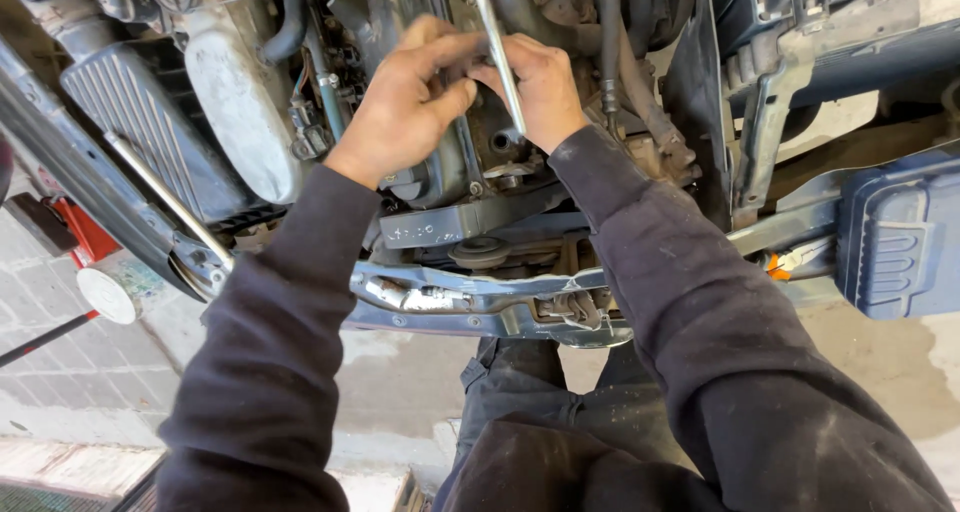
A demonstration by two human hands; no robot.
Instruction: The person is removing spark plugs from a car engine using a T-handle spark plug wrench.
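Your dark sleeves [300, 352] reach past the front crossmember [450, 302] into the engine bay [480, 162]. Your left hand [405, 102] is curled, thumb and fingertips pinched on something small that you cannot make out between the hands. Your right hand [540, 87] is closed beside it around the long chrome extension bar [497, 47], which slants down to a fitting on the engine. You appear to be seating the tool; next, keep the bar straight.
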